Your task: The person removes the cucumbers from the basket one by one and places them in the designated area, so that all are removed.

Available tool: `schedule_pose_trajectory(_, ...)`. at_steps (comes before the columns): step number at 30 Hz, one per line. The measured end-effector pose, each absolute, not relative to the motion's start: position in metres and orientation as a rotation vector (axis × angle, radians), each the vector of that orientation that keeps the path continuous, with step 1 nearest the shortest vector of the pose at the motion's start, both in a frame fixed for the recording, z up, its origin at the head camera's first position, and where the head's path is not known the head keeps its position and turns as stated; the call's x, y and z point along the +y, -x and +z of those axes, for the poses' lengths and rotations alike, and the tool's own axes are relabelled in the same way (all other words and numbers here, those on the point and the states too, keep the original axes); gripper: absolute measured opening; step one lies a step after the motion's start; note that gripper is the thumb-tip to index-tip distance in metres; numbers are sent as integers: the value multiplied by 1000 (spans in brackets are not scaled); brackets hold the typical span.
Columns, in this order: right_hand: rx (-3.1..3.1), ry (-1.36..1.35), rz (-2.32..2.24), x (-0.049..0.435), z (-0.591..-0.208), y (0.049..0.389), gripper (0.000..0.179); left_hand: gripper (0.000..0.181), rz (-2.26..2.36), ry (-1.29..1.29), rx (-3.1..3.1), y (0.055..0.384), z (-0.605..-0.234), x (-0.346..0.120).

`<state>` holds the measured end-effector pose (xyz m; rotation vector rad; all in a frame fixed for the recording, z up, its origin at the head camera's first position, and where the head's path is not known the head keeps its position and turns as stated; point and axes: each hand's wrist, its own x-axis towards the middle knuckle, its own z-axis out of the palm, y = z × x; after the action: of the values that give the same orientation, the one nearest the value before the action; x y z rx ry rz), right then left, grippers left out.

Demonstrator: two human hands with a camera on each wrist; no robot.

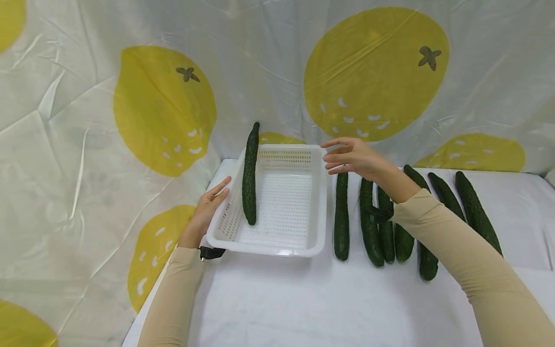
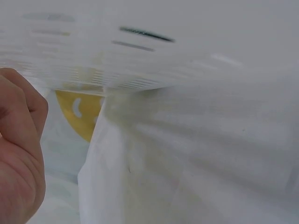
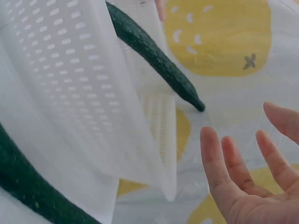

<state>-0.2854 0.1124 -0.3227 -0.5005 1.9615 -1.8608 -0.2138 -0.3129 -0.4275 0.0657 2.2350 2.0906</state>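
A white perforated plastic basket (image 1: 282, 202) is tilted above the white table, its underside visible in the left wrist view. My left hand (image 1: 206, 208) holds it by its left side; in the left wrist view the left hand (image 2: 21, 140) has bent fingers against the perforated wall. One cucumber (image 1: 250, 178) lies in the basket along its left side, its stem end sticking out past the back rim. By the back right corner of the basket is my right hand (image 1: 353, 156), its fingers spread. The right wrist view shows that right hand (image 3: 252, 186) apart from the basket, holding nothing.
Several cucumbers (image 1: 341, 221) lie in a rough row on the white tablecloth (image 1: 312, 303) right of the basket, partly under my right forearm. A lemon-print curtain (image 1: 260, 62) hangs behind the table and along its left side.
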Motion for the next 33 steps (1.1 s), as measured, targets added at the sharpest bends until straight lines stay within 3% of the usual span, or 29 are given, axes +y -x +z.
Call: schedule_pose_trajectory(33, 1883, 417, -1887, 7, -339, 303, 49, 56, 2089, -71, 2227, 215, -431, -315)
